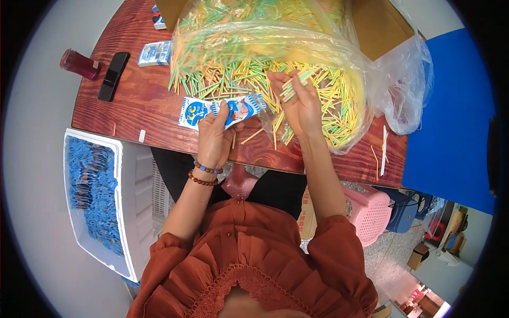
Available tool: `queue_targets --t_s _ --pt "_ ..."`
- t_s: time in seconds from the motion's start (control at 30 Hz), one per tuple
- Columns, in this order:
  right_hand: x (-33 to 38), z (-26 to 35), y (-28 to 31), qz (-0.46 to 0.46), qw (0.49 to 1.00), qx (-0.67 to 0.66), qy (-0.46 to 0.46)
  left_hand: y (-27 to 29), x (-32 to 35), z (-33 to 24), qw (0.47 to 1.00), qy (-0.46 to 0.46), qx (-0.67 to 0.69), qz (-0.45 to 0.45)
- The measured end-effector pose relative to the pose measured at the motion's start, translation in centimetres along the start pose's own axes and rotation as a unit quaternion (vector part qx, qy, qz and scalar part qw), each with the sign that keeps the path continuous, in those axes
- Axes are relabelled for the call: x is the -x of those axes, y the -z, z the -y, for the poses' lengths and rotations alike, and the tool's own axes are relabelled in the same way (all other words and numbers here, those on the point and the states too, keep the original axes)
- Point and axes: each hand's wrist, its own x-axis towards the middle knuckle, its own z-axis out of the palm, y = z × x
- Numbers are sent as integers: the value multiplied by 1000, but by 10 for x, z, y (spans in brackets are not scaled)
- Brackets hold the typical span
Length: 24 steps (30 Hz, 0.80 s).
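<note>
Gripping blue-white paper packets, your left hand; right hand beside it pinching green-yellow sticks above stick pile.

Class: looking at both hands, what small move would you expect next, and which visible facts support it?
Probably the right hand carries its pinched sticks toward the blue-and-white packet in the left hand: the packet lies beside the stick pile, close by. Whether its end is open is unclear.

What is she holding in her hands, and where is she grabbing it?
The left hand grips a blue-and-white packet by its lower end. The right hand pinches a few coloured sticks at their lower ends.
</note>
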Motion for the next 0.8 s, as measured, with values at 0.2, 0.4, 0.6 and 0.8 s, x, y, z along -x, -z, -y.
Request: queue_targets --t_s 0.2,0.4,0.6,0.8 --pt "18 -2 -49 31 980 -12 197 -17 2 3 1000 -11 1 0" --pt "27 -20 -59 9 968 18 252 -24 4 5 1000 -7 17 2" --pt "23 -21 -55 -20 958 37 284 -30 6 6 999 -1 31 11" --pt "29 -29 -62 -10 964 44 264 -24 3 13 998 25 59 21"
